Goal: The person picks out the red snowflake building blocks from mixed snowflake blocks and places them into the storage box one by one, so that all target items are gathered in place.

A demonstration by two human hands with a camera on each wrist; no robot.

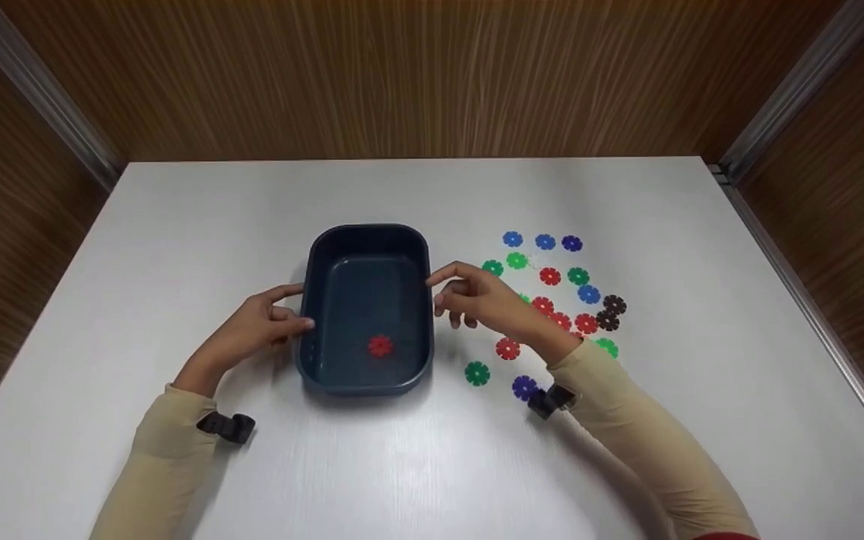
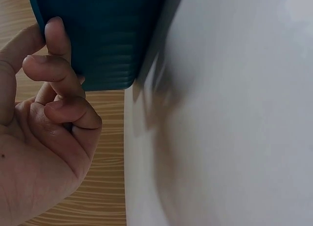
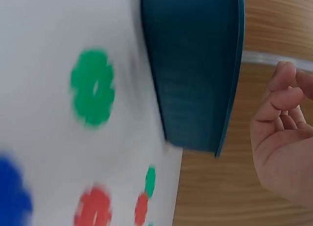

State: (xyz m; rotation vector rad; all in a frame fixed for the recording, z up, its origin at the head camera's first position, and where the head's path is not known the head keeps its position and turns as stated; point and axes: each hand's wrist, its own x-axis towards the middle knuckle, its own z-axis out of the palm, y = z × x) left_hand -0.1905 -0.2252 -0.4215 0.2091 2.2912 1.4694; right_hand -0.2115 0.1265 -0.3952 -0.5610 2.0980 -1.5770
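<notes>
Just inside the near end of the dark blue rectangular tub [image 1: 357, 292], one red flower-shaped disc [image 1: 380, 346] lies on the floor; it looks light and stiff, easy to pinch by its notched edge. The tub is probably firm plastic: light, hard to break, slightly slippery on its smooth walls, best taken by the rim at both long sides. The left hand [image 1: 253, 330] pinches its left wall, thumb inside, fingers outside. At its right wall the right hand [image 1: 490, 301] has loosely bent, separated fingers that grip nothing; whether the index tip touches the rim, I cannot tell.

For moving, the white table [image 1: 372, 472] offers a broad stretch on the tub's near side. To its right, a green disc [image 1: 477, 373] lies nearest, with other loose discs [image 1: 508, 349] beyond, crowding that side. Past its far end, free tabletop runs to a wood-grain panel [image 1: 432, 82].
</notes>
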